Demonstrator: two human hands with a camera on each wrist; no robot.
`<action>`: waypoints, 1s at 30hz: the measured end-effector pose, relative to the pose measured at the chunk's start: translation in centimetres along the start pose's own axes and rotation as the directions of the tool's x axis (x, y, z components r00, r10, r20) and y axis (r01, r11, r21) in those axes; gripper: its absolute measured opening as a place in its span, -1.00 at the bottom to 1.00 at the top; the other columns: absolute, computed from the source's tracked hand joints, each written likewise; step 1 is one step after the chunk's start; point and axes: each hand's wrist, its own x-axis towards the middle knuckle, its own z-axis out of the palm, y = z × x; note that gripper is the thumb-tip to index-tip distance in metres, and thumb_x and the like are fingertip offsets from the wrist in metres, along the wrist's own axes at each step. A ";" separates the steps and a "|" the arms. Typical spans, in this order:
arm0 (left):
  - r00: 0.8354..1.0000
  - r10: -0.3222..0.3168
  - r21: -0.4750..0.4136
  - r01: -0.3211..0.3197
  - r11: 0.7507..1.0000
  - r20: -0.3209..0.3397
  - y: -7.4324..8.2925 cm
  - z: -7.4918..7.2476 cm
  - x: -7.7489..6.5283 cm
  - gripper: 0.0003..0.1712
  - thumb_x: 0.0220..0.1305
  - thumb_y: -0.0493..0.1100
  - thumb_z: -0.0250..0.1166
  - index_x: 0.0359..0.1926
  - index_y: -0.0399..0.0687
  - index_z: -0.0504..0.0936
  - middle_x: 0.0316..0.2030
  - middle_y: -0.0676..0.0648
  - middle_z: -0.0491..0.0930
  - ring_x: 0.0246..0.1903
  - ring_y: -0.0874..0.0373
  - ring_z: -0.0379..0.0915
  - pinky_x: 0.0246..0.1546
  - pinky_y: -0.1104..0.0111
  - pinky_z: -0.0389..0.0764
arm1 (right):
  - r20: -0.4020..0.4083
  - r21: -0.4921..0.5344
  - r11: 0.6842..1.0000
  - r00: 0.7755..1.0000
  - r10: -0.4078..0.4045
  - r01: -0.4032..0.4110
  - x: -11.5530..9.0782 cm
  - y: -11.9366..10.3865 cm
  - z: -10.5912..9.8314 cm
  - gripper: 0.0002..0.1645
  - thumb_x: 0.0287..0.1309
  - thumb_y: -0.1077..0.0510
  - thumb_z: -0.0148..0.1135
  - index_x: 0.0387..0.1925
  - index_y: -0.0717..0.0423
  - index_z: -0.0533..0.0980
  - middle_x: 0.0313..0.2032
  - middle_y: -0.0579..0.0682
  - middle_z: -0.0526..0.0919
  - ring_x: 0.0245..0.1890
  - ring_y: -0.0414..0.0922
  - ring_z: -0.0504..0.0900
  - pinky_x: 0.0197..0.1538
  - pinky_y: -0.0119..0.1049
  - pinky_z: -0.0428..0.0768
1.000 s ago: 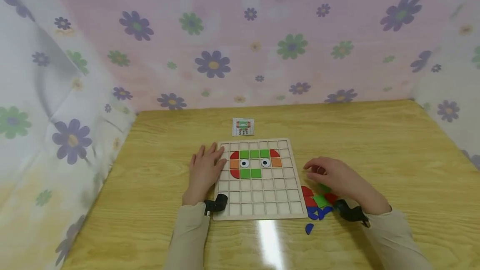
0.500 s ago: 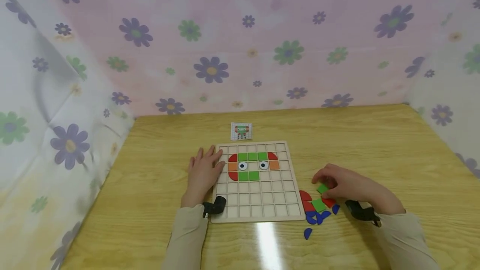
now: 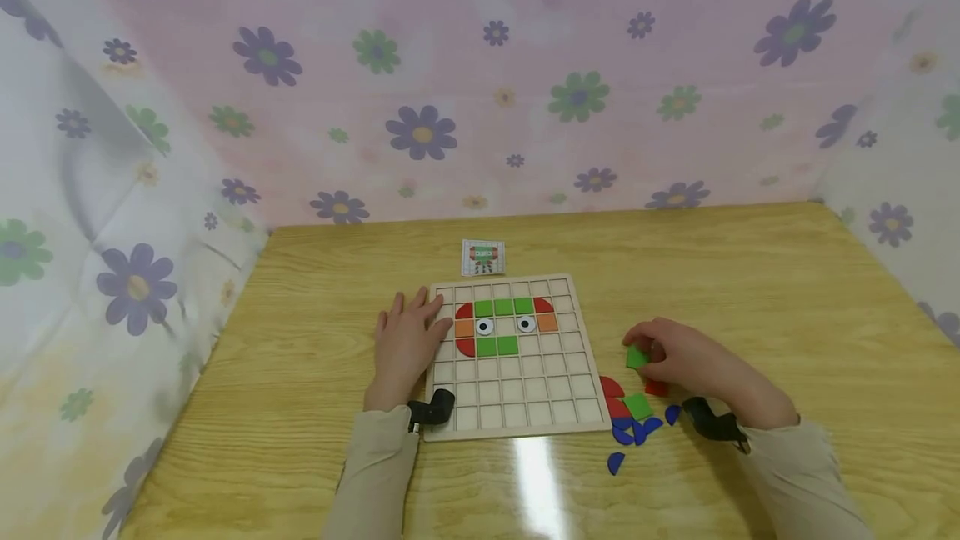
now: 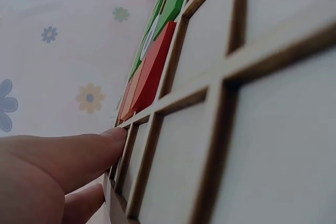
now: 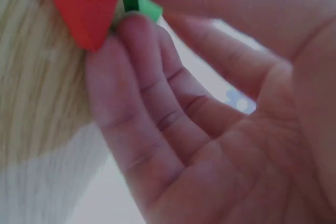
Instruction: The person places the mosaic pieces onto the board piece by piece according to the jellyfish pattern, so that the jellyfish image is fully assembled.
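Observation:
A wooden grid board [image 3: 491, 394] lies on the table, with red, green and orange tiles and two eye discs in its upper rows. My left hand [image 3: 405, 344] rests along the board's left edge, fingers spread; in the left wrist view its thumb [image 4: 97, 148] touches the frame. Right of the board, my right hand [image 3: 686, 361] pinches a green square tile [image 3: 636, 357] between thumb and fingers. Just under that hand a red piece [image 3: 657, 388] shows in part. The right wrist view has the red piece [image 5: 86, 3] close beside the fingertips, the green tile [image 5: 149, 8] mostly hidden.
Beside the board's lower right corner are red quarter-round pieces [image 3: 612, 387], another green square [image 3: 638, 406] and several blue half-round pieces [image 3: 622, 435]. One blue half-round [image 3: 616, 463] lies apart, nearer the front. A small pattern card [image 3: 483, 257] sits behind the board.
My right hand has moved from beside the board down to the loose pieces, taken hold of a green square and shifted it slightly away from the pile. My left hand has stayed put.

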 end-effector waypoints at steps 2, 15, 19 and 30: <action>1.000 0.009 -0.012 -0.009 1.000 -0.007 0.0 0.2 0.0 -0.48 0.20 0.13 0.10 0.18 0.18 0.40 0.27 -0.02 0.17 0.29 -0.16 -0.16 0.18 -0.08 -0.17 | -0.002 -0.001 1.000 1.000 0.013 -0.013 0.0 -0.1 0.0 -0.64 -0.05 0.20 0.27 -0.13 0.14 0.47 -0.36 -0.10 0.46 -0.40 -0.16 0.40 -0.32 -0.26 0.42; 0.999 -0.001 -0.207 0.011 0.978 0.045 -1.2 0.3 0.5 -0.45 0.26 -0.09 0.04 0.28 0.07 0.25 0.29 0.03 0.14 0.33 -0.07 -0.33 0.20 0.01 -0.41 | 0.020 0.107 0.994 0.999 0.031 -0.033 0.8 0.2 -0.2 -0.75 -0.01 0.16 0.25 -0.23 0.03 0.43 -0.42 -0.09 0.47 -0.41 -0.12 0.41 -0.34 -0.25 0.41; 0.998 0.008 -0.254 0.007 0.967 0.059 -1.4 0.1 0.4 -0.48 0.29 -0.12 -0.01 0.28 0.07 0.24 0.28 0.07 0.14 0.33 -0.03 -0.35 0.20 0.03 -0.43 | 0.014 0.082 0.996 1.000 0.014 -0.015 1.3 1.0 -0.7 -0.79 0.05 0.06 0.22 -0.24 -0.03 0.48 -0.31 -0.10 0.52 -0.29 -0.12 0.44 -0.22 -0.21 0.42; 0.998 0.036 -0.243 -0.020 0.970 0.059 -1.2 -0.3 0.3 -0.53 0.28 -0.16 0.01 0.23 0.05 0.34 0.28 0.04 0.13 0.32 -0.11 -0.37 0.18 -0.02 -0.43 | 0.020 0.202 0.979 1.000 0.023 -0.026 2.4 1.7 -1.5 -0.68 0.09 -0.07 0.16 -0.16 -0.04 0.54 -0.22 -0.06 0.55 -0.27 -0.10 0.43 -0.23 -0.27 0.42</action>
